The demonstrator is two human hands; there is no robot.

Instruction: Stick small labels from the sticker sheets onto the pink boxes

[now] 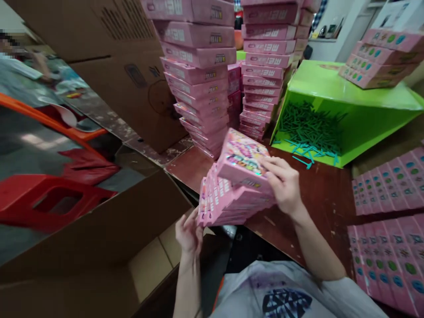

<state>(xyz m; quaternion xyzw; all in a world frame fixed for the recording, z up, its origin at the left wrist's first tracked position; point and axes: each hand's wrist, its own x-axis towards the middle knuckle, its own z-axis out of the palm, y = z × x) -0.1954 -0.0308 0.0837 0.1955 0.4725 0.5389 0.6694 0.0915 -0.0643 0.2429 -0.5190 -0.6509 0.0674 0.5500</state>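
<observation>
My left grip [188, 234] holds the gathered row [232, 205], my right grip [286, 185] the top box [243, 152]; ungathered stacks [198, 57] stand upper centre.

Dim indoor light, slight blur, stretched edges.

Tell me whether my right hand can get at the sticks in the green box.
Probably yes: the green box opens toward you and nothing stands between its sticks and your right hand, though that hand holds a pink box.

Both hands' fingers [269, 170] hold pink boxes [232, 203] (tilted).
</observation>
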